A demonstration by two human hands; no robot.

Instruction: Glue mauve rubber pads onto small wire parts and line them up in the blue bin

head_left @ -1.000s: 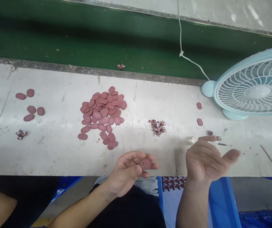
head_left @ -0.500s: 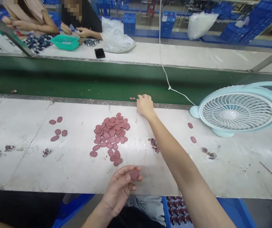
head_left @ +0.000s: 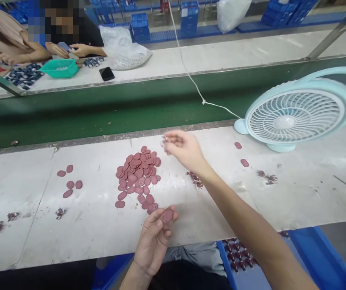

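Note:
My left hand pinches a dark-red oval disc between thumb and fingers, close to the table's front edge. Over the far part of the table, my right hand, blurred by motion, has its fingers curled around a small reddish-and-white part, whose details are smeared. To the left of that hand lies a heap of similar oval discs. A cluster of small dark-red parts rests just below the right wrist, partly covered by the forearm.
A light-blue fan stands at the right, its white cord running upward. Behind the white table is a green belt. Blue trays sit below the front edge. Two people work across the belt near a green basket.
My right hand has come back from the green belt over the table, and the small part there is now in its fingers. My left hand still holds the disc. The camera view has tilted.

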